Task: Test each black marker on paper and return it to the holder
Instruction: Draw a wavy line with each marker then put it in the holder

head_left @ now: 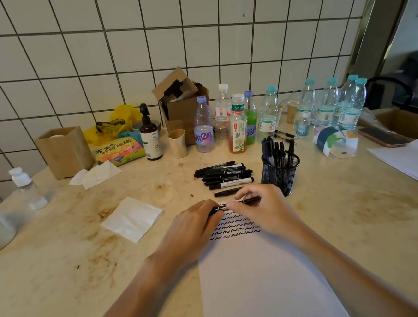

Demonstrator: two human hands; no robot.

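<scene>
Both hands hold one black marker (250, 201) level above the top of a white paper sheet (262, 279). My left hand (195, 222) grips its left end and my right hand (262, 209) pinches the barrel further right. Rows of black squiggles (233, 227) cover the paper just below the hands. A pile of several black markers (224, 174) lies on the counter beyond the hands, with one more marker (228, 192) apart at its near side. To the right of the pile stands a black mesh holder (280, 171) with several markers upright in it.
A folded white tissue (132, 218) lies left of the paper. Along the tiled wall stand several bottles (238, 126), a cardboard box (183, 105), a pump bottle (150, 138), a cup (178, 143) and a wooden box (64, 151). White sheets (413, 162) and a phone (383, 135) lie at right.
</scene>
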